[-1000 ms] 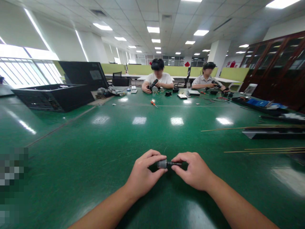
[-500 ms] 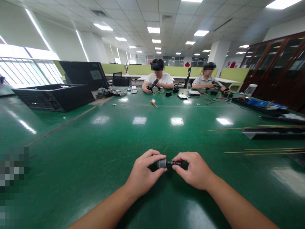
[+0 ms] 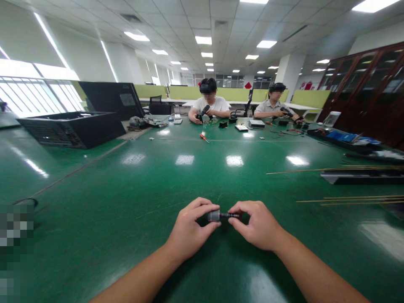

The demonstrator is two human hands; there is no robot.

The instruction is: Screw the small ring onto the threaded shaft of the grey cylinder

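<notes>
Low over the green tabletop [image 3: 164, 181], both hands are on a small grey cylindrical motor [image 3: 214, 216] with a dark threaded shaft [image 3: 232, 215] pointing right. My left hand [image 3: 194, 223] pinches the grey body between thumb and fingers. At the shaft's far end, my right hand [image 3: 255, 223] has its thumb and fingertips closed around the thread. The fingers partly cover both ends of the motor. Whether it touches the table I cannot tell.
An orange screwdriver [image 3: 203, 137] lies farther off. At left is a black computer case [image 3: 72, 130]. Thin brass rods [image 3: 356, 201] and a dark metal channel [image 3: 347, 176] lie at right. Two people sit across, one a co-worker in a white shirt [image 3: 217, 105] holding a power tool.
Both hands keep almost the same place and grip on the motor. Nothing on the table has visibly moved.
</notes>
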